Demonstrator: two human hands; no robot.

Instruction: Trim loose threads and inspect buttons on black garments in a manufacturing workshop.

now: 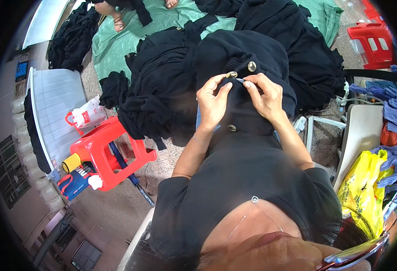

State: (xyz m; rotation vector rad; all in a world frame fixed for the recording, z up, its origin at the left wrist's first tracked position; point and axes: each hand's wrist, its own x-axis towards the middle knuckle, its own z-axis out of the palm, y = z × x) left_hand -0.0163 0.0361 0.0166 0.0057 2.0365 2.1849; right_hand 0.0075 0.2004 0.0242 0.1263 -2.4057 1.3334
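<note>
A black knit garment (264,52) with large gold-and-brown buttons lies over my lap. My left hand (213,103) pinches the garment's edge between thumb and forefinger, right beside one button (231,74). Close to it, my right hand (266,95) has its thumb and forefinger closed on a small thin pale piece (240,80), whose kind I cannot make out. The tips of both hands nearly meet. Another button (252,66) shows just beyond the fingers, and a third button (232,128) is lower on the cloth.
More black garments (162,67) are heaped ahead on a green sheet (112,43). To the left stands a red plastic stool (100,151) beside a white-and-red bag (90,114). On the right are a yellow plastic bag (363,180), blue cloths (395,106) and another red stool (371,45).
</note>
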